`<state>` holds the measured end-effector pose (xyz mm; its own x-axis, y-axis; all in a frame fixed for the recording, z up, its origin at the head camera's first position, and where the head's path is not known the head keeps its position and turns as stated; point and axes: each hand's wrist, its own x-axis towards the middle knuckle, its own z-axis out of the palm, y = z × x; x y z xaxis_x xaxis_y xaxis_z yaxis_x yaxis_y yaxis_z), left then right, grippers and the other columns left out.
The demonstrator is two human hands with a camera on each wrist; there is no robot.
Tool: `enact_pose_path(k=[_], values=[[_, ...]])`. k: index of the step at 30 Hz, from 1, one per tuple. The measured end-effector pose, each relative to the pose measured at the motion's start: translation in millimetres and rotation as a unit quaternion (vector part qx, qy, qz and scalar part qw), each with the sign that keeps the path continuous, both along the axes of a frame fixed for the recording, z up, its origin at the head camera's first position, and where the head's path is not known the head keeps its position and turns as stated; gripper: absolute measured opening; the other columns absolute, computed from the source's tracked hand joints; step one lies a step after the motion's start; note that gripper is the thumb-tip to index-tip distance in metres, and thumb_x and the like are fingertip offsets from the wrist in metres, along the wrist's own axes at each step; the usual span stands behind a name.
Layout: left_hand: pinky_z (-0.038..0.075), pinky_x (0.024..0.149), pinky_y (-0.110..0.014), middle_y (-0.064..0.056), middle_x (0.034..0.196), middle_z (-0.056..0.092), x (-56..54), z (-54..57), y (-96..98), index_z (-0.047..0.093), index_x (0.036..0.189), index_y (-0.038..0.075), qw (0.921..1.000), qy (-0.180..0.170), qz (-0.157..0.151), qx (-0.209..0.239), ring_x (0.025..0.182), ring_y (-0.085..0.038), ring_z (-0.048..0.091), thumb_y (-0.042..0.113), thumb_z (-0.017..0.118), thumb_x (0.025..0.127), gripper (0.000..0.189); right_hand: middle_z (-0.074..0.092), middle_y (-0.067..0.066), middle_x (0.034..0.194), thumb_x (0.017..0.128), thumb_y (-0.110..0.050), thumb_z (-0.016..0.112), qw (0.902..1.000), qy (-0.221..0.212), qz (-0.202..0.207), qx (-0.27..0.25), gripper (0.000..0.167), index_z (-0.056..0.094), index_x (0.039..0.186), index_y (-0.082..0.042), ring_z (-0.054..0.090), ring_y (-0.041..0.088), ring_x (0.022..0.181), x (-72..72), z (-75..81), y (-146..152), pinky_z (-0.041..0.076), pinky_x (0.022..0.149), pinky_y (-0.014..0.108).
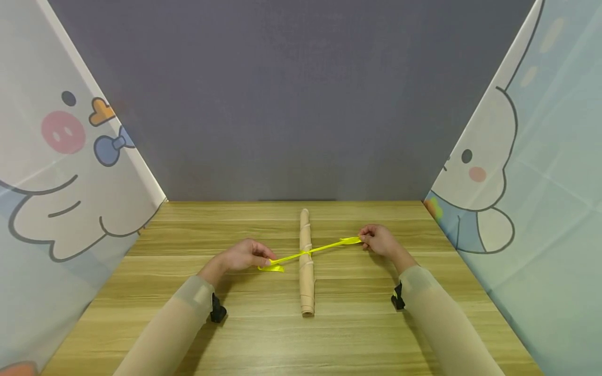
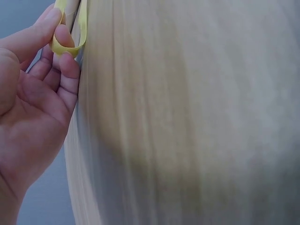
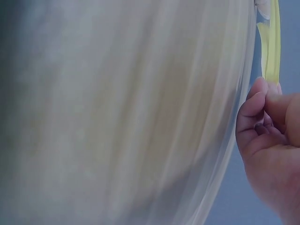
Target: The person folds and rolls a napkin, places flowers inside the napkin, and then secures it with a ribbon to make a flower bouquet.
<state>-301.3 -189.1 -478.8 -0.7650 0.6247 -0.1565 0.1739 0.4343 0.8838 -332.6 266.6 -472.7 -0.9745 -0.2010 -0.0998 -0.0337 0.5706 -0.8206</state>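
A rolled tube of brown paper (image 1: 307, 287) lies lengthwise on the table, pointing away from me. Across its middle runs a yellow ribbon (image 1: 329, 246), crossed or knotted on top and pulled out straight to both sides. My left hand (image 1: 244, 255) pinches the ribbon's left part between thumb and fingers, and a loose tail hangs below it. In the left wrist view the ribbon (image 2: 82, 28) loops around near the fingertips. On the other side my right hand (image 1: 380, 241) pinches the right end, where the ribbon (image 3: 272, 51) looks doubled in the right wrist view.
The wood-grain table (image 1: 263, 339) reaches back to a dark grey panel (image 1: 291, 104). Cartoon-printed cloth walls (image 1: 56, 172) stand along the left and right sides. Small black devices (image 1: 218, 309) are strapped at both wrists.
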Motion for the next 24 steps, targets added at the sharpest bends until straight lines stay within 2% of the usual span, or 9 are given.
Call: enact_pose_path(k=[4,8,11,15,17,19,22,24], values=[[0.060,0.086,-0.029,-0.011,0.115,0.082,-0.1,0.0,-0.8,0.080,0.126,0.004,0.9999,0.005,-0.009,-0.006,0.099,-0.015,0.073,0.016,0.073,0.107,0.024,0.067,0.016,0.093,0.115,-0.005,0.053,1.0000,0.002,-0.004,0.004,0.020,0.064,0.121,0.010,0.063,0.016,0.078,0.5,-0.1,-2,0.050,0.062,0.024],[0.061,0.087,-0.028,-0.012,0.116,0.082,0.9,-2.2,1.1,0.079,0.127,0.002,1.0000,-0.003,-0.002,0.002,0.101,-0.016,0.074,0.016,0.074,0.106,0.025,0.067,0.015,0.093,0.115,-0.006,0.054,0.9999,-0.009,-0.005,-0.003,0.021,0.063,0.123,0.011,0.064,0.017,0.078,1.1,-0.2,-2,0.051,0.062,0.025],[0.060,0.086,-0.027,-0.011,0.116,0.081,1.5,-4.2,4.9,0.079,0.129,0.003,0.9996,0.001,0.027,0.010,0.101,-0.016,0.074,0.015,0.073,0.106,0.026,0.069,0.013,0.094,0.115,-0.009,0.056,0.9998,-0.019,0.004,-0.007,0.023,0.064,0.126,0.010,0.065,0.016,0.079,1.2,-0.8,0,0.052,0.063,0.026],[0.055,0.075,-0.027,-0.011,0.115,0.078,-0.3,-5.3,13.0,0.076,0.131,0.002,0.9955,0.039,0.085,0.014,0.094,-0.015,0.070,0.014,0.071,0.108,0.027,0.073,0.012,0.097,0.113,-0.013,0.062,0.9993,-0.028,0.023,-0.006,0.025,0.068,0.128,0.007,0.068,0.015,0.080,1.5,-2.0,3,0.054,0.066,0.026],[0.055,0.075,-0.027,-0.014,0.118,0.078,-2.5,-5.0,17.1,0.075,0.133,0.000,0.9922,0.060,0.108,0.016,0.096,-0.017,0.070,0.013,0.071,0.107,0.029,0.074,0.014,0.102,0.112,-0.012,0.064,0.9989,-0.029,0.033,-0.014,0.027,0.069,0.130,0.007,0.070,0.015,0.081,2.2,-2.4,3,0.056,0.069,0.026],[0.058,0.081,-0.026,-0.017,0.125,0.077,-4.6,-4.4,20.3,0.074,0.135,-0.001,0.9892,0.077,0.123,0.019,0.103,-0.023,0.072,0.013,0.072,0.107,0.032,0.074,0.018,0.109,0.111,-0.011,0.065,0.9982,-0.030,0.043,-0.027,0.030,0.067,0.133,0.009,0.070,0.015,0.083,3.7,-2.0,5,0.058,0.071,0.026],[0.059,0.092,-0.026,-0.021,0.138,0.074,-5.8,-3.0,21.5,0.071,0.140,-0.002,0.9856,0.091,0.139,0.028,0.125,-0.034,0.072,0.013,0.072,0.106,0.037,0.071,0.026,0.119,0.109,-0.008,0.065,0.9974,-0.022,0.052,-0.045,0.036,0.062,0.138,0.015,0.069,0.017,0.085,6.9,-0.8,11,0.058,0.070,0.026],[0.060,0.088,-0.026,-0.022,0.145,0.070,-5.3,-1.2,19.6,0.070,0.143,0.000,0.9837,0.089,0.153,0.033,0.133,-0.039,0.068,0.014,0.072,0.106,0.039,0.069,0.029,0.123,0.109,-0.008,0.064,0.9978,-0.009,0.053,-0.039,0.039,0.060,0.141,0.016,0.068,0.018,0.087,10.3,0.9,16,0.057,0.070,0.027]])
